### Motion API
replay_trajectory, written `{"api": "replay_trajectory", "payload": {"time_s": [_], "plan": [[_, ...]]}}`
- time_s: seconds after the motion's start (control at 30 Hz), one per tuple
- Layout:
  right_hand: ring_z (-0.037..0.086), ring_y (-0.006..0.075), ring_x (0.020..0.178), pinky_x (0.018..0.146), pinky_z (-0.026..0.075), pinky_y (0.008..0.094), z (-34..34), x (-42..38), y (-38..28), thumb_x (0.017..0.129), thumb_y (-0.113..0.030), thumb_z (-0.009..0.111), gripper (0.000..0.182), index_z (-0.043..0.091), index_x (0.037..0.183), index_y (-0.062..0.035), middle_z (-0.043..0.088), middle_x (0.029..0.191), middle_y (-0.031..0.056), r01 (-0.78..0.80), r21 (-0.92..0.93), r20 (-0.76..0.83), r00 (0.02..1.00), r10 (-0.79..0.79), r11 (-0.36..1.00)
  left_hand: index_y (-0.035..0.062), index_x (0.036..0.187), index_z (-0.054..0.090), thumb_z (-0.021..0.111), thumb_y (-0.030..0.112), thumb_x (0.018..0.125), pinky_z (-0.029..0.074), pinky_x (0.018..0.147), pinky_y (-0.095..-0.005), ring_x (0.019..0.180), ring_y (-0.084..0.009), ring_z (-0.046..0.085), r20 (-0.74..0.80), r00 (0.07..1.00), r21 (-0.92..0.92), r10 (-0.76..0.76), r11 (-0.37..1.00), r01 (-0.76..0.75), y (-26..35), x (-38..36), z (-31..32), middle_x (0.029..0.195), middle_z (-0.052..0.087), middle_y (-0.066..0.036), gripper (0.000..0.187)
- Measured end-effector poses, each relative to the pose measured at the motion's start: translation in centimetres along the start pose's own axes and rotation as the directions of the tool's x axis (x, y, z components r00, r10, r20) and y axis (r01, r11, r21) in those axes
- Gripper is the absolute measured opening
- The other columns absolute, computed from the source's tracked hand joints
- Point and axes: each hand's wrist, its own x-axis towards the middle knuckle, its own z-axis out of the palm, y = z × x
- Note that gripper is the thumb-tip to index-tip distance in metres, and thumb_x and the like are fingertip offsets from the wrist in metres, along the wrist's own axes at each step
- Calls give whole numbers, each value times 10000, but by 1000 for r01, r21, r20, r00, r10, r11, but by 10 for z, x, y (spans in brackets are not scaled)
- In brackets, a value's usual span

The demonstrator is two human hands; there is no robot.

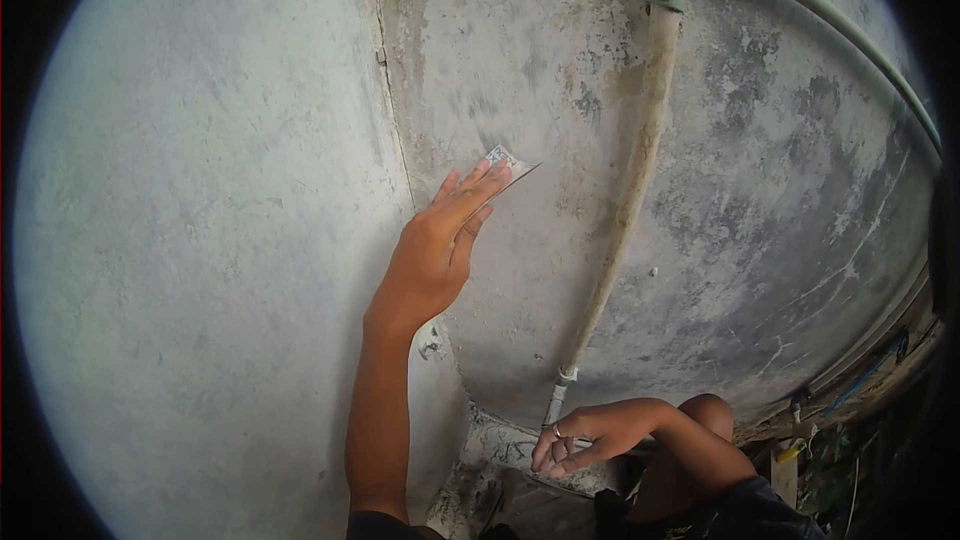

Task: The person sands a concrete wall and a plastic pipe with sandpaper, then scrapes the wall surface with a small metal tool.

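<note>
My left hand [440,240] reaches up to the stained grey wall [530,270], its fingers pressing a small piece of sandpaper [520,171] flat on the surface. Printed marks show on the paper's pale back, and one dark-edged corner sticks out to the right of the fingers. Low on the right, my right hand [595,435] hangs loosely near my bent knee [708,413]. Its fingers are slightly bent and apart, with a ring on one and nothing held.
A pale pipe [645,160] runs down the wall right of my left hand, joined at the top to a curved pipe [830,12]. On the left, a whitish wall section [220,240] meets the grey wall at a cracked corner. Debris and a yellow item [791,452] lie lower right.
</note>
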Motion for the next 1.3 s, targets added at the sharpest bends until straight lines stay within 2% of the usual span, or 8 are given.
{"api": "replay_trajectory", "payload": {"time_s": [0.1,0.23,0.37,0.47,0.63,0.87,1.17,1.3], "plan": [[618,109,806,755,494,297,-11,-18,-18,1018,-303,597,322,634,1179,-27,673,888,33,101,35,-379,922,-80,994,37,1361,568,457,103,1039,278,1195,-439,1356,-319,473,141,986,-128,-92,986,110,7,-9,-19,1354,584,-204,347],[565,108,694,677,462,278,-26,-26,-12,1028,-255,578,245,633,1103,-29,617,822,20,313,86,-839,534,-101,946,1,1335,583,487,209,1052,403,1075,-345,1156,-240,612,498,828,-93,-257,934,346,13,-9,-23,1229,663,-216,364],[538,93,732,682,444,273,-35,-22,-8,1028,-226,575,197,616,1054,-35,605,870,20,430,49,-939,328,-106,902,-39,1303,597,501,290,1057,468,878,-290,901,-137,569,728,640,-152,-246,853,500,3,-12,-5,1011,698,-123,422],[536,80,788,730,446,260,-30,-9,-12,1019,-226,593,193,603,1024,-33,603,917,18,404,4,-964,245,-104,915,-61,1278,609,510,314,1055,474,844,-291,879,-124,564,661,748,-480,-54,736,477,-21,-29,27,952,689,-64,448],[528,62,797,764,450,244,-24,1,2,994,-186,625,158,603,1022,-32,589,904,-6,320,-114,-985,87,-149,940,-67,1279,610,530,316,1043,477,858,-284,912,-116,590,695,692,-334,-196,764,552,-21,-26,30,1013,704,-62,458],[533,62,745,723,452,239,-19,5,5,934,-130,678,154,583,1006,-32,576,798,-32,218,-5,-957,281,-68,976,-81,1181,650,576,228,1003,494,796,-283,829,-114,595,450,748,-489,-487,567,663,-20,-28,36,942,689,-44,364],[613,203,854,908,459,358,-2,29,-1,779,-55,724,421,536,1156,-35,614,772,27,24,-180,-947,265,-180,983,-100,837,639,573,182,957,470,623,-354,611,-201,543,683,544,143,-487,820,555,15,-35,30,683,616,-178,313],[615,252,966,1013,400,404,13,53,9,769,-68,730,572,476,1282,-56,635,809,37,-30,-201,-932,313,-182,979,-82,800,637,562,187,935,474,637,-423,615,-294,597,696,512,217,-503,828,517,0,-50,48,685,621,-224,311]]}}
